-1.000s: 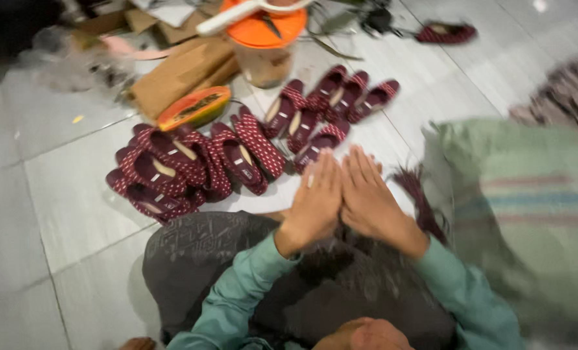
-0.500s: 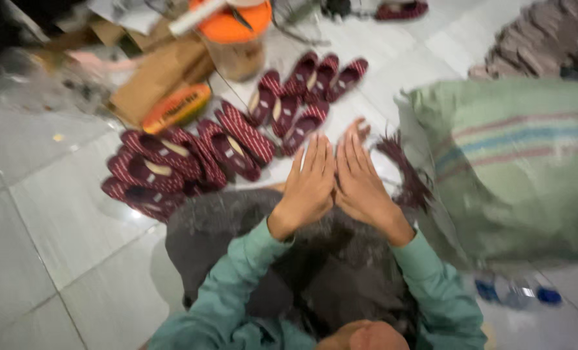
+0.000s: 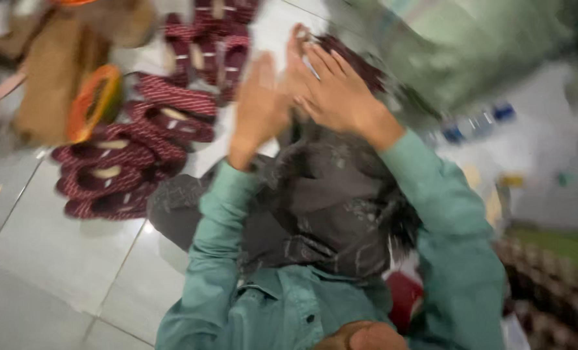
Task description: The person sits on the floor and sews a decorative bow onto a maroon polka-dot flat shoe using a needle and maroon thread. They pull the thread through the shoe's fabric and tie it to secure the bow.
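Both arms reach forward over the lap. The left hand (image 3: 258, 107) stands edge-up, fingers straight and together, holding nothing; the right hand (image 3: 333, 91) lies flat beside it, fingers spread, over a dark red tassel (image 3: 354, 58) on the floor. Half a second ago the palms were pressed closer. Maroon woven shoes (image 3: 133, 155) crowd the floor's left; a green sack (image 3: 457, 52) crowds the right.

1. The shoes (image 3: 140, 152) are dark red with a fine light pattern.
2. The sleeves (image 3: 454, 220) are teal green.
3. The lap cloth (image 3: 328, 207) is dark grey with pale marks.
4. The sack (image 3: 457, 52) is pale green.
5. The floor tiles (image 3: 49, 259) are light grey.
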